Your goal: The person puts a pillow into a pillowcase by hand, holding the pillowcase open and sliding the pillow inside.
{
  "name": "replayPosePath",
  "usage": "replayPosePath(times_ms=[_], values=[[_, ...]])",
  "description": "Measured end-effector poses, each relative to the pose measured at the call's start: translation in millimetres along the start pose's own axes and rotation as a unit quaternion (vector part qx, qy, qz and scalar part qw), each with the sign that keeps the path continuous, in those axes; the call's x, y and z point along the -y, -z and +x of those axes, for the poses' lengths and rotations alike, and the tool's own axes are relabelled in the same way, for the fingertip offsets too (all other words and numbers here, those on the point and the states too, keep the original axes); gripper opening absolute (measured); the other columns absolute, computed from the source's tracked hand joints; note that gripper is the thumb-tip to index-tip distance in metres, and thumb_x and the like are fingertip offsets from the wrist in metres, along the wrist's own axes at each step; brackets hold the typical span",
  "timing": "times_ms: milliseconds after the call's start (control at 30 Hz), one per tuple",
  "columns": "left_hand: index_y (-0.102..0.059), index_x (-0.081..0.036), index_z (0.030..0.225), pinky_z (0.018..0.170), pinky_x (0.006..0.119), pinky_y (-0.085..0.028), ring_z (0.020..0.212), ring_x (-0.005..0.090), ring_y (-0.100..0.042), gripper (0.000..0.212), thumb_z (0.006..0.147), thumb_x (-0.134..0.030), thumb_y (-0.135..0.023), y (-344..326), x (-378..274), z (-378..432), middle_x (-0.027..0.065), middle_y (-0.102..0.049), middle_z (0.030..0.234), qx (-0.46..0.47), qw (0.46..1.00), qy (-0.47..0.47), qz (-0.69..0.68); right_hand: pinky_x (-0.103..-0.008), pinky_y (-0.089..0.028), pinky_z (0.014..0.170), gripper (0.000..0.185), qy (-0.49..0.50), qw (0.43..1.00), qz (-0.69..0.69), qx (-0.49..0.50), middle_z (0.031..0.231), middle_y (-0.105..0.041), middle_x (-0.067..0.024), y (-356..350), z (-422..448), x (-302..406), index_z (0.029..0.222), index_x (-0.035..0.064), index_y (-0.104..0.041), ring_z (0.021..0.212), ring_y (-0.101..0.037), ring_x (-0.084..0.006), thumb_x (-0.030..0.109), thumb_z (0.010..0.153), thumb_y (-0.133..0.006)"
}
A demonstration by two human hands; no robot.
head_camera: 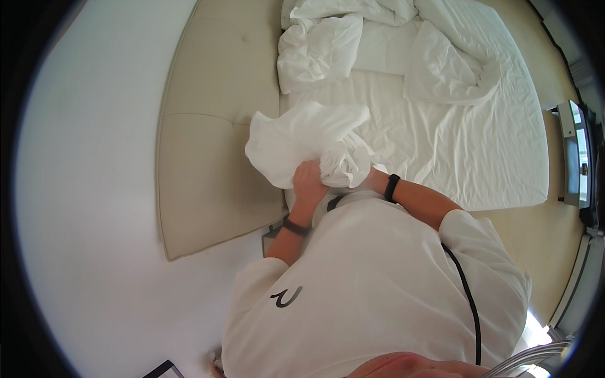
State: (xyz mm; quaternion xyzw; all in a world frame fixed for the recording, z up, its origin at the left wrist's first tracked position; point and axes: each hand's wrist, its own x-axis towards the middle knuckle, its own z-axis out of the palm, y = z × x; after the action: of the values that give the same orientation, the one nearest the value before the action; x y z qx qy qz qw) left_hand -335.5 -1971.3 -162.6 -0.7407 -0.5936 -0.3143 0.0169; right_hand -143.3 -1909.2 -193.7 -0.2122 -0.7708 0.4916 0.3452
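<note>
A bundle of white bed linen (298,134) is held in front of my waist, over the near corner of the bed by the headboard. It looks like a pillow or pillowcase; I cannot tell if there is filling inside. My left hand (310,180) grips its lower edge, beside a tightly gathered roll of white cloth (347,163). On the other side of that roll, my right hand (375,180) is mostly hidden by the cloth, with its fingers out of sight. Under the bundle lies the bed's wrinkled white sheet (449,146).
A beige padded headboard (217,156) stands against the white wall (94,189) at left. Farther along the bed are a white pillow (319,52) and a crumpled duvet (453,61). A television (583,160) is at right. A black cable (465,288) hangs down my shirt.
</note>
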Motion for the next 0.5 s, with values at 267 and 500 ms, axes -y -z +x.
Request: replayPosePath(times_ms=[267, 500], values=[[-0.063, -0.002, 0.091, 0.064, 0.045, -0.046, 0.074, 0.034, -0.056, 0.032, 0.059, -0.001, -0.062, 7.5, -18.3, -10.9, 0.0116, -0.057, 0.08, 0.04, 0.998, -0.027, -0.028, -0.0405, -0.043, 0.105, 0.048, -0.079, 0.994, 0.051, -0.058, 0.133, -0.059, -0.0072, 1.6, -15.1, -34.5, 0.13, 0.0151, -0.061, 0.124, -0.052, -0.0261, 0.037, 0.088, -0.071], [-0.055, 0.001, 0.076, 0.059, 0.045, -0.044, 0.07, 0.0356, -0.054, 0.02, 0.057, 0.004, -0.058, 21.6, -33.4, -16.5, 0.0147, -0.056, 0.075, 0.023, 0.998, -0.036, -0.051, -0.039, -0.046, 0.106, 0.057, -0.2, 0.968, -0.151, 0.008, 0.137, -0.058, -0.008, 24.6, -7.5, -16.0, 0.139, 0.0151, -0.054, 0.121, -0.057, -0.0251, 0.033, 0.089, -0.072]])
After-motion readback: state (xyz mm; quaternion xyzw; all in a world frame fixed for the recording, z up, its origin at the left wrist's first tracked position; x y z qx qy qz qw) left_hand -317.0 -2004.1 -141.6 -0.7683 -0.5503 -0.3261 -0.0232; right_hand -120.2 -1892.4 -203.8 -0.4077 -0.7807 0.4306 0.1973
